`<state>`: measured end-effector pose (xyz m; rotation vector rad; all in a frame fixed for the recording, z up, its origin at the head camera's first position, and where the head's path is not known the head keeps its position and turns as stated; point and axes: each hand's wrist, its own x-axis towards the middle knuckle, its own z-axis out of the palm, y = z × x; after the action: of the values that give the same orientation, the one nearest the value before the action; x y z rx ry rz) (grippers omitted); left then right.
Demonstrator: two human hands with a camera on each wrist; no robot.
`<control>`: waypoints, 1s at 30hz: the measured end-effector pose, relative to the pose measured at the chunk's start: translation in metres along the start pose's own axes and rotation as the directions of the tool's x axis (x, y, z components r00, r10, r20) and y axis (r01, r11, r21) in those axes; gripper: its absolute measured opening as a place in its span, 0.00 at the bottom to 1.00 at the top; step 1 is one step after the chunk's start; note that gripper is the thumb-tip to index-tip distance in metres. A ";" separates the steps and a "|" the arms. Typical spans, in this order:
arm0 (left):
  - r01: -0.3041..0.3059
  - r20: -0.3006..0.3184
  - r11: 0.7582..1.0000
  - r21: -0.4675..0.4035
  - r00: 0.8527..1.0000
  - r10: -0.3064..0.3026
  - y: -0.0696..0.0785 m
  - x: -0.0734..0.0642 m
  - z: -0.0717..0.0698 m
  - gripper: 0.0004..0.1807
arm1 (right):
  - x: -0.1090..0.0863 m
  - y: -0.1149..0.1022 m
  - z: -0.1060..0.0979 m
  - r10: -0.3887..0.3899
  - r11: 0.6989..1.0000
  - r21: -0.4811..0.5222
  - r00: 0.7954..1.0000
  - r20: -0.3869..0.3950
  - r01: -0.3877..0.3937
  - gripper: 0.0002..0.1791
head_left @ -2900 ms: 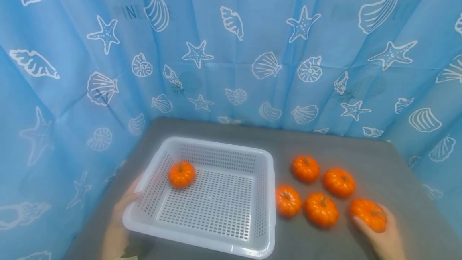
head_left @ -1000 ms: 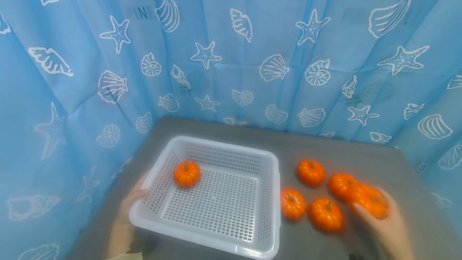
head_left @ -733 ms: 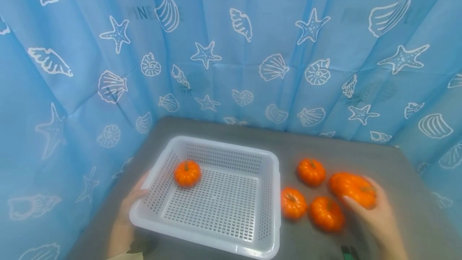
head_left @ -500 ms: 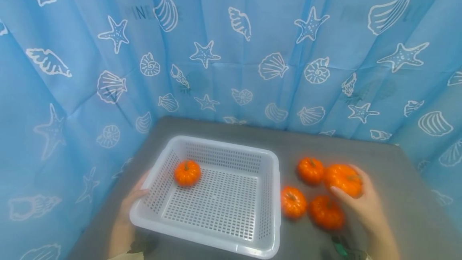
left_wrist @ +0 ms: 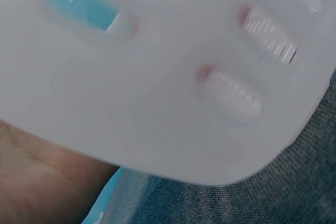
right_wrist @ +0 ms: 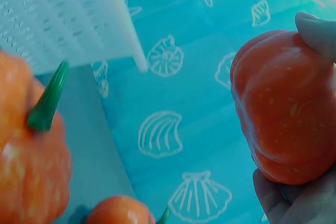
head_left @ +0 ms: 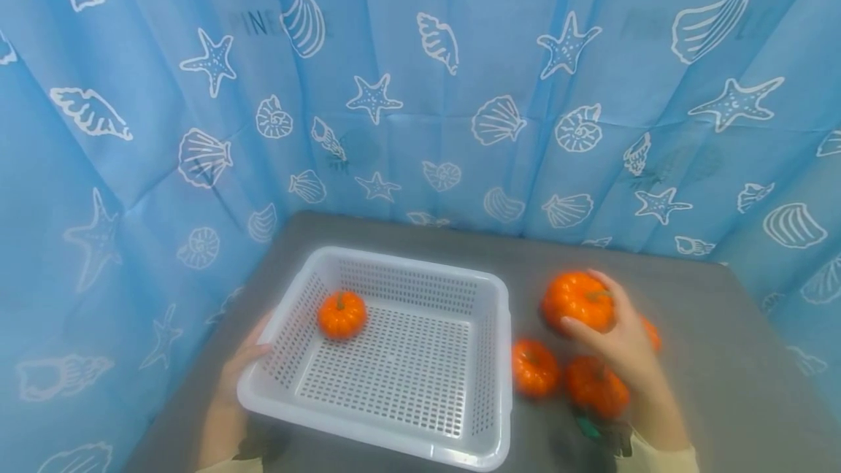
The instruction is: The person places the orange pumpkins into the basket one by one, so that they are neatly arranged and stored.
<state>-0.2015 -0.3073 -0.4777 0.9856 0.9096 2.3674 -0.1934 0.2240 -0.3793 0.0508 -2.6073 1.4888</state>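
My left hand (head_left: 244, 367) grips the left rim of a white perforated plastic basket (head_left: 401, 451), its thumb over the edge. In the left wrist view, the palm (left_wrist: 42, 177) lies against the basket's pale slotted wall (left_wrist: 131, 103). One small orange pumpkin (head_left: 342, 314) sits inside, towards the back left. My right hand (head_left: 624, 338) holds another pumpkin (head_left: 574, 300) between thumb and fingers, right of the basket. The right wrist view shows this held pumpkin (right_wrist: 289, 108) off the table. It hides the pumpkin that stood at the back left of the group.
On the grey table (head_left: 716, 356), a pumpkin (head_left: 534, 368) stands close by the basket's right side, with another pumpkin (head_left: 596, 387) beside it. A further pumpkin (head_left: 652, 333) shows partly behind the right hand. A blue shell-print curtain (head_left: 420, 93) hangs behind and at the left.
My right hand has lifted the rightmost pumpkin and carried it left, over the other pumpkins and nearer the basket. The left hand keeps its hold on the basket, which stays put.
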 end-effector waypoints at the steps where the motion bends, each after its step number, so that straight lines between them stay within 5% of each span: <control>1: 0.000 0.003 1.000 -0.009 1.000 0.000 0.000 0.000 0.000 0.38 | 0.002 -0.003 0.001 -0.001 1.000 -0.007 1.000 0.007 0.001 0.46; 8: 0.017 -0.032 0.997 0.081 0.999 -0.015 0.001 -0.004 0.002 0.38 | 0.016 -0.016 0.015 -0.057 0.998 0.000 0.998 0.035 0.057 0.47; 17: 0.010 -0.058 0.999 0.032 0.998 -0.008 -0.003 -0.005 -0.001 0.39 | 0.033 -0.036 0.036 -0.161 0.987 0.029 0.985 0.064 0.159 0.45; 30: 0.012 -0.073 1.000 -0.005 0.997 -0.012 -0.001 -0.003 0.005 0.39 | 0.046 -0.057 0.068 -0.176 0.981 0.109 0.974 0.144 0.161 0.47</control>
<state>-0.1963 -0.3064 -0.4770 0.8946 0.9338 2.4082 -0.2404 0.1386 -0.3588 0.4023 -2.5667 1.6064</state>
